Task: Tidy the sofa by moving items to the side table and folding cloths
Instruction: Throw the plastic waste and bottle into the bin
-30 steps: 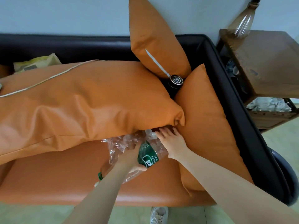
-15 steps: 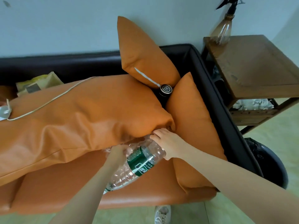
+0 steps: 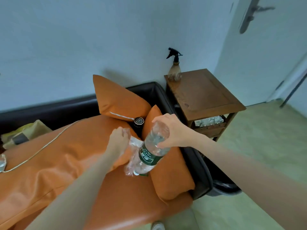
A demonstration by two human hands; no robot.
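- I've lifted the water bottle (image 3: 153, 149) off the sofa (image 3: 126, 201), my right hand (image 3: 172, 130) gripping its base
- My left hand (image 3: 118, 141) pinches crumpled clear plastic (image 3: 132, 156)

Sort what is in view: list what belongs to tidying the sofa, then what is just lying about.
Job: plastic bottle held by right hand; crinkled plastic wrap held by left hand; side table; dark jar between cushions.
Lying about: spray bottle; door handle.
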